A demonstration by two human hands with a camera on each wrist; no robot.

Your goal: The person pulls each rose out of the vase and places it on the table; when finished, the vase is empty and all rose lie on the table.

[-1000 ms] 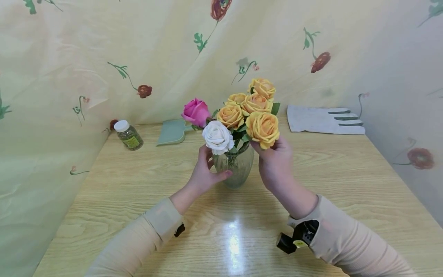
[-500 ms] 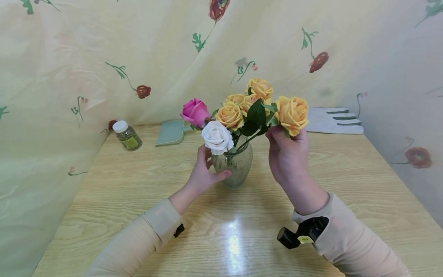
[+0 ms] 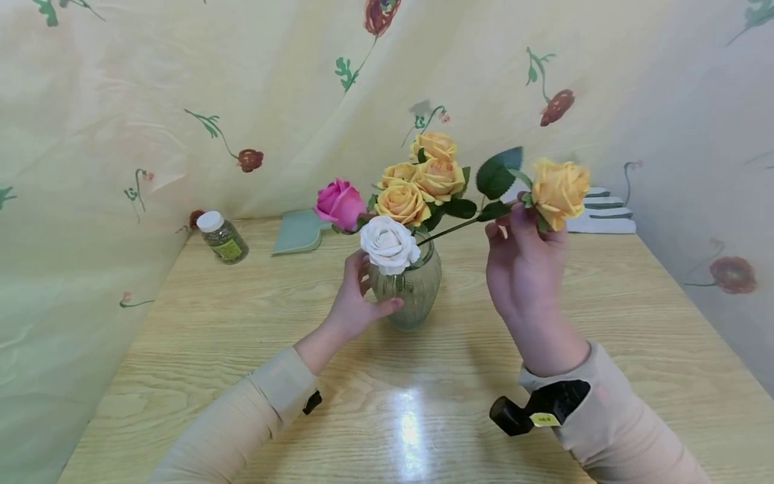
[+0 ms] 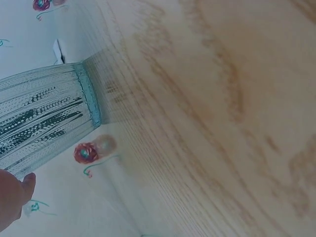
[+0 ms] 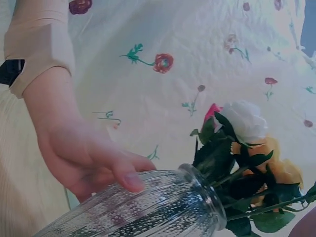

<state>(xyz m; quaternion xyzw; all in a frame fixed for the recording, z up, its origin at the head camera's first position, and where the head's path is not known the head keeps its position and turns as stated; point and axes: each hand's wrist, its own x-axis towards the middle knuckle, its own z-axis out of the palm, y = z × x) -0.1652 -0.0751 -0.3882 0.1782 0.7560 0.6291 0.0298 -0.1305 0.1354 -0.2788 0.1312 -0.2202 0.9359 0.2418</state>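
Observation:
A ribbed glass vase stands on the table with several artificial roses in it. My left hand grips its left side, thumb across the front; the right wrist view shows this left hand around the glass. My right hand pinches a yellow rose just under its bloom. That rose leans far to the right, and its leafy stem still runs down into the vase mouth. A white rose, a pink rose and other yellow roses fill the left and back of the vase.
At the back left stand a jar with a white lid and a pale green dustpan. A white glove lies at the back right, partly behind the right hand's rose. A flower-patterned cloth hangs behind the wooden table.
My right hand has drawn the yellow rose away to the right, baring its stem and leaves. The other blooms have shifted slightly. My left hand has stayed on the vase.

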